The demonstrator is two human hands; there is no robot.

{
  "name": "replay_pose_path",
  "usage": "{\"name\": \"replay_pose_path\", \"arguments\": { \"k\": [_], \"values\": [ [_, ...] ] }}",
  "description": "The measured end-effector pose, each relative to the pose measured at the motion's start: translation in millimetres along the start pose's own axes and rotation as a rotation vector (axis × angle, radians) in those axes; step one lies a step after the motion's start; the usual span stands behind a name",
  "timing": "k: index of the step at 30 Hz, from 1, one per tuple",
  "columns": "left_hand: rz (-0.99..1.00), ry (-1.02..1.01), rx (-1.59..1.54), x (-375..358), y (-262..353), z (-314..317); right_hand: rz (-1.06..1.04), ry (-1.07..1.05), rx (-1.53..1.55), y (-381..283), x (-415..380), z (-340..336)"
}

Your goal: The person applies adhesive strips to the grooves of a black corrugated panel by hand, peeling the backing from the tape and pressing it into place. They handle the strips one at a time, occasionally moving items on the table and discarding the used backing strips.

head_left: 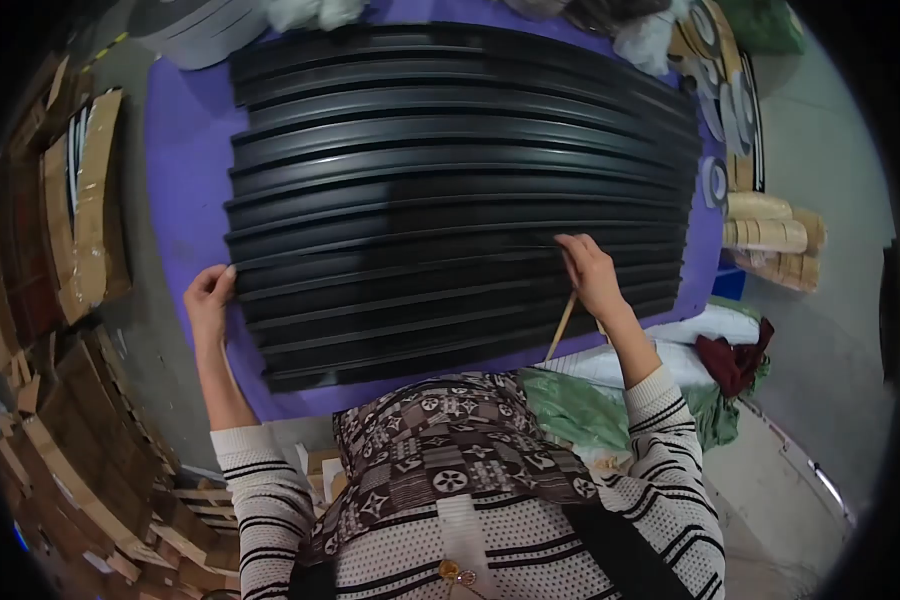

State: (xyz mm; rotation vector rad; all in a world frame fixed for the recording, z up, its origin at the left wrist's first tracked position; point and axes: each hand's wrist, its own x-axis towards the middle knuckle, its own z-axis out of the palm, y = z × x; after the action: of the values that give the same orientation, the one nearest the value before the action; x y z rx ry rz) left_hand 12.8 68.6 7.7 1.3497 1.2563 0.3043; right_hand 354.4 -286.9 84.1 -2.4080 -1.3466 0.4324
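Observation:
Long black ribbed strips (450,180) lie side by side across a purple table (185,170). At the left ends of the strips, my left hand (209,295) pinches the end of one strip between thumb and fingertips. My right hand (591,275) is over the right part of the strips, its fingers pressed together near a thin line along one strip; what they hold is too small to make out. A thin wooden stick (562,325) slants down from below my right hand toward the table's front edge.
Rolls of tape (714,182) and wrapped rolls (765,235) are at the right edge. A large grey-white roll (195,30) stands at the back left. Cardboard (95,200) is at the left. Green and white sacks (580,405) lie at the front right.

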Motion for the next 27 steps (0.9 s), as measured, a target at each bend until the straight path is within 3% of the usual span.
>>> {"name": "replay_pose_path", "arguments": {
  "k": [8, 10, 11, 27],
  "values": [
    [-0.056, -0.041, 0.038, 7.0, -3.6, -12.9, 0.136, 0.038, 0.034, 51.9, -22.4, -11.9],
    [-0.066, -0.049, 0.048, 8.3, -3.1, -16.0, 0.472, 0.083, 0.525, 60.1, -16.9, -11.9],
    [-0.081, -0.055, 0.035, 9.5, -4.0, -17.8, 0.528, 0.073, 0.631, 62.9, -11.7, -13.4],
    [-0.103, -0.069, 0.054, 12.8, -4.6, -23.7, 0.536, 0.007, 0.392, 77.5, 13.9, -1.8]
  ]
}}
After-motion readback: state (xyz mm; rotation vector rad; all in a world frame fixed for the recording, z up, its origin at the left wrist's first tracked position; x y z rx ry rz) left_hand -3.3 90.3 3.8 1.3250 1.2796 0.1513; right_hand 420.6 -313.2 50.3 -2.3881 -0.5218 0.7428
